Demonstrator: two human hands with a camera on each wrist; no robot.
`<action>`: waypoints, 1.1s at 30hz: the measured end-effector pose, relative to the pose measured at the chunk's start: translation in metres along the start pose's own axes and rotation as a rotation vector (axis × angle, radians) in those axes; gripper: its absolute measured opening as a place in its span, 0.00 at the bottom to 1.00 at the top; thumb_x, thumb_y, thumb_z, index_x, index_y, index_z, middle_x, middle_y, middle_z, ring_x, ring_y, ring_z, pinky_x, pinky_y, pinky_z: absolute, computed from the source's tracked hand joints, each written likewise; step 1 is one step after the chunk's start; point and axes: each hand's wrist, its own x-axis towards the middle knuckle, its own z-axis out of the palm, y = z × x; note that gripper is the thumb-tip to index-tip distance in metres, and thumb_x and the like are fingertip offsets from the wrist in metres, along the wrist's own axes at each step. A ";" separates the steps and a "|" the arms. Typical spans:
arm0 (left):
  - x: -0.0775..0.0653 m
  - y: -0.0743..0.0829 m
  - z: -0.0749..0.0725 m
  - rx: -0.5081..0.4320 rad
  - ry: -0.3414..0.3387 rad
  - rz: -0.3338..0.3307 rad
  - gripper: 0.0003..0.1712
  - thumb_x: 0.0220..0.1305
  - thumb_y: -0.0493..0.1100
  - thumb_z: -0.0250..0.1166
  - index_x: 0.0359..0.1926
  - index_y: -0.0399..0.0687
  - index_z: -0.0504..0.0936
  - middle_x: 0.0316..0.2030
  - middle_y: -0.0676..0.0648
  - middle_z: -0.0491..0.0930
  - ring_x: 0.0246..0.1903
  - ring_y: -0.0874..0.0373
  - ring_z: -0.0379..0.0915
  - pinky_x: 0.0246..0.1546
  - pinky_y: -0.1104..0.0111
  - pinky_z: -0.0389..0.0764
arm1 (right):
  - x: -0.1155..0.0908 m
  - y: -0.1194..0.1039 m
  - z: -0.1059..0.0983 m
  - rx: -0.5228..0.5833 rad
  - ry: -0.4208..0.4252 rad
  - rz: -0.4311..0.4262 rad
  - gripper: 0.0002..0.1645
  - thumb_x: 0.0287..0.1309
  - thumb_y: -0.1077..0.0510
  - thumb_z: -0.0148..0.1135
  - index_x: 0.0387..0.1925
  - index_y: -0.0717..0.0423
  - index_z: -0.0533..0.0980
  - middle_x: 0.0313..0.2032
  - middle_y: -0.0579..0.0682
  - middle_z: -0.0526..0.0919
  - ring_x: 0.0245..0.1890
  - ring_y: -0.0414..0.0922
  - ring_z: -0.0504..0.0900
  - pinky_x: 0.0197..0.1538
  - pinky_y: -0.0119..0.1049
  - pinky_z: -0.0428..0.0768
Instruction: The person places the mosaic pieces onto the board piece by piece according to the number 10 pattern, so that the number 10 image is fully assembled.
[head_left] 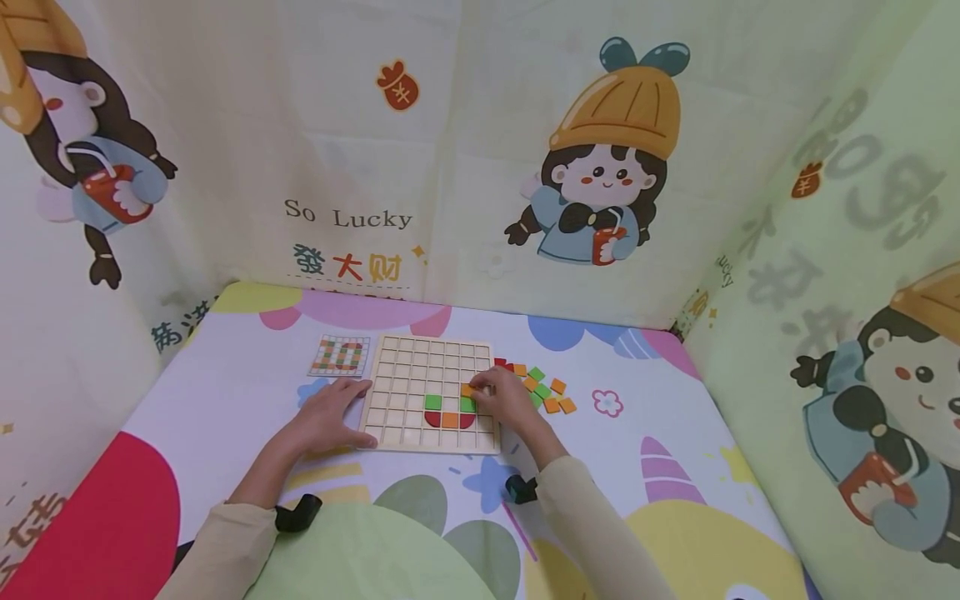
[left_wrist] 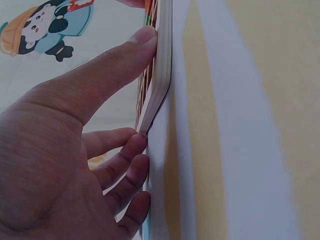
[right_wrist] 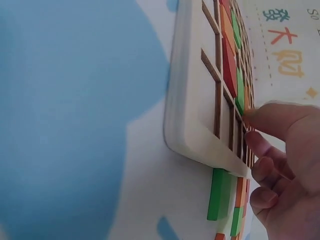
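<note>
A wooden grid board (head_left: 393, 435) lies flat on the table. My left hand (head_left: 327, 417) steadies its near left corner, the thumb (left_wrist: 142, 42) against the near edge and the fingertips (left_wrist: 135, 145) along the left side. My right hand (head_left: 512, 402) reaches over the board's right side and pinches an orange tile (head_left: 467, 390) at a cell just beyond a green tile (head_left: 468, 405). Nearer to me, an orange tile (head_left: 450, 420) sits between two red rounded tiles (head_left: 432, 419). Another green tile (head_left: 432, 402) lies in the cell beyond the left red one.
Loose green, orange and red tiles (head_left: 553, 404) lie scattered right of the board. A printed pattern card (head_left: 341, 357) rests by its far left corner. The table has a patterned cloth (head_left: 592, 467), and printed curtains (head_left: 465, 167) close off the back and sides.
</note>
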 end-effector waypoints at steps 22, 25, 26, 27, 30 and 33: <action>-0.002 0.006 -0.003 -0.011 -0.011 0.007 0.57 0.42 0.61 0.77 0.70 0.42 0.63 0.65 0.35 0.64 0.62 0.34 0.61 0.57 0.39 0.65 | -0.007 0.015 -0.007 0.006 0.049 -0.007 0.11 0.60 0.54 0.65 0.44 0.49 0.83 0.42 0.44 0.81 0.42 0.42 0.74 0.47 0.37 0.79; -0.001 0.006 -0.003 -0.013 -0.023 -0.008 0.57 0.42 0.62 0.77 0.70 0.43 0.63 0.66 0.35 0.63 0.63 0.34 0.60 0.58 0.39 0.64 | -0.012 0.022 -0.011 0.036 0.069 0.006 0.11 0.59 0.55 0.66 0.44 0.49 0.83 0.40 0.45 0.81 0.41 0.43 0.74 0.46 0.37 0.78; -0.001 0.007 -0.003 -0.011 -0.025 -0.008 0.58 0.42 0.62 0.76 0.70 0.43 0.63 0.66 0.35 0.63 0.63 0.34 0.60 0.58 0.39 0.64 | -0.013 0.024 -0.012 0.041 0.076 0.016 0.11 0.58 0.55 0.66 0.44 0.49 0.83 0.39 0.45 0.81 0.40 0.43 0.74 0.45 0.36 0.78; -0.001 0.006 -0.003 -0.011 -0.026 -0.010 0.58 0.42 0.62 0.76 0.70 0.42 0.63 0.66 0.34 0.63 0.63 0.33 0.60 0.58 0.38 0.64 | -0.015 0.025 -0.014 0.042 0.081 0.026 0.11 0.58 0.56 0.67 0.44 0.50 0.83 0.39 0.45 0.82 0.40 0.43 0.74 0.45 0.36 0.78; -0.001 0.005 -0.003 -0.012 -0.023 -0.013 0.59 0.42 0.62 0.77 0.70 0.42 0.62 0.66 0.34 0.62 0.63 0.33 0.60 0.58 0.38 0.65 | -0.020 0.029 -0.018 0.037 0.091 0.074 0.12 0.58 0.55 0.67 0.45 0.49 0.83 0.40 0.44 0.82 0.40 0.44 0.74 0.43 0.35 0.78; -0.001 0.004 -0.002 -0.013 -0.017 -0.012 0.59 0.41 0.63 0.76 0.70 0.42 0.62 0.66 0.34 0.62 0.63 0.33 0.60 0.57 0.39 0.65 | -0.026 0.033 -0.023 0.047 0.098 0.103 0.12 0.58 0.55 0.67 0.45 0.48 0.83 0.41 0.45 0.81 0.40 0.45 0.74 0.42 0.35 0.79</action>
